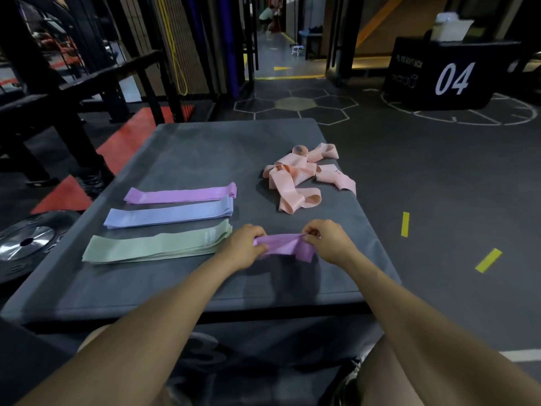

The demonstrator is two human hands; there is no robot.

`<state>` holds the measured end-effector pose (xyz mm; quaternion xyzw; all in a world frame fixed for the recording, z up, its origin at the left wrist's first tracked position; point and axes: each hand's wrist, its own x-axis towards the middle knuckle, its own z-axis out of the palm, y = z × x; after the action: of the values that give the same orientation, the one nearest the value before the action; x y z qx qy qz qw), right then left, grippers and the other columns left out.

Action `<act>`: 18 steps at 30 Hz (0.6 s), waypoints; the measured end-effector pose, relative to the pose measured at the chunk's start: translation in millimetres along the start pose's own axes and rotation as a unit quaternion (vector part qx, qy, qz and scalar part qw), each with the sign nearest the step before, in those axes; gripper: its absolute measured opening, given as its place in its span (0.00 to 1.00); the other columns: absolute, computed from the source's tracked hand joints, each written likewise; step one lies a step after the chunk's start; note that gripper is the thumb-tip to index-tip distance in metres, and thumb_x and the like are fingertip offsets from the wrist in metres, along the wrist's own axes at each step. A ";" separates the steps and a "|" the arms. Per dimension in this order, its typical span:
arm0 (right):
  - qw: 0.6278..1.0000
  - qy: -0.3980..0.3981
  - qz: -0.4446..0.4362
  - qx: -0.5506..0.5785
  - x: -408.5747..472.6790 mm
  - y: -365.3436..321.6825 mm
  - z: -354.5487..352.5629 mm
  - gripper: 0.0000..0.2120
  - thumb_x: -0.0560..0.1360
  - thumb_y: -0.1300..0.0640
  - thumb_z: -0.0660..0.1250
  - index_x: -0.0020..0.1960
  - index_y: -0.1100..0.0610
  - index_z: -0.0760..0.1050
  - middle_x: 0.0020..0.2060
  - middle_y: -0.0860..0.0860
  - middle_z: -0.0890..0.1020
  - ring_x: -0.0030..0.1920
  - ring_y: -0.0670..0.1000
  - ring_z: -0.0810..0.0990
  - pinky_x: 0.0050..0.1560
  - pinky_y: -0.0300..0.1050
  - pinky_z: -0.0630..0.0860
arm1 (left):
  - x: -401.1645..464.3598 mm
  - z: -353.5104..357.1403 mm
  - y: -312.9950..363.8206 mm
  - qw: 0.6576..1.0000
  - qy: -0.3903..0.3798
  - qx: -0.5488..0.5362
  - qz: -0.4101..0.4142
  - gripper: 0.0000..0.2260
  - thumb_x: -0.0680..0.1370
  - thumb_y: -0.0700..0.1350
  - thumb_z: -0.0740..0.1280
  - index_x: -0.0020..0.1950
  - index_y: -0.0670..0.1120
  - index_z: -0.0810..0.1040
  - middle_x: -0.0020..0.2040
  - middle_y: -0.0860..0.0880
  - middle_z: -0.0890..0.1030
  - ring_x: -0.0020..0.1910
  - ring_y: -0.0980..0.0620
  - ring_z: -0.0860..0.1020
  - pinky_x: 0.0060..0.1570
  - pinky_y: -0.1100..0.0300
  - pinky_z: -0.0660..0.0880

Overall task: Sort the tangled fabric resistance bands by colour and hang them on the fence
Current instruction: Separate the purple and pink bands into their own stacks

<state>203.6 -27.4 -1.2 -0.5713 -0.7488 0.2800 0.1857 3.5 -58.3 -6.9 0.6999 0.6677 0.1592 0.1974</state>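
While pinching purple band (285, 247), left hand (244, 247), right hand (329, 241) curled tight on ends.

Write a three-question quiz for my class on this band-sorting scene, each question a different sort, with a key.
1. True or false: the pink bands lie in a flat stack.
2. Which flat stack lies nearest the person: purple, blue or green?
3. Fill in: both the left hand and the right hand grip a ___ band.

Key: 1 false, they are tangled; 2 green; 3 purple.
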 end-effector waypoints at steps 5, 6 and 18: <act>0.999 0.017 0.031 0.004 -1.6 6.3 2.3 0.06 0.77 0.60 0.65 0.50 0.60 0.80 0.46 0.56 0.83 0.44 0.53 0.79 0.47 0.44 0.75 | 0.7 3.4 -0.8 0.997 0.045 -0.028 -0.057 0.06 0.73 0.40 0.67 0.49 0.45 0.79 0.49 0.47 0.72 0.52 0.45 0.76 0.52 0.59 0.70; 0.999 0.026 0.036 0.005 -1.3 6.2 3.3 0.06 0.77 0.60 0.65 0.50 0.59 0.80 0.46 0.56 0.83 0.44 0.52 0.79 0.47 0.44 0.75 | 0.6 4.0 0.6 0.995 0.061 -0.042 -0.073 0.05 0.73 0.39 0.66 0.48 0.45 0.78 0.51 0.46 0.72 0.52 0.46 0.76 0.53 0.59 0.70; 0.995 0.091 0.042 0.010 -8.6 5.7 1.5 0.05 0.75 0.58 0.68 0.48 0.57 0.81 0.42 0.53 0.84 0.45 0.53 0.81 0.47 0.46 0.77 | -3.0 5.6 8.5 0.924 0.077 -0.244 -0.285 0.05 0.73 0.40 0.65 0.42 0.38 0.76 0.35 0.42 0.76 0.34 0.44 0.77 0.32 0.58 0.71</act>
<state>209.4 -34.9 -5.7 -0.6238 -0.7009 0.2421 0.2471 13.4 -61.9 -7.5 0.3962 0.7924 0.3075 0.3472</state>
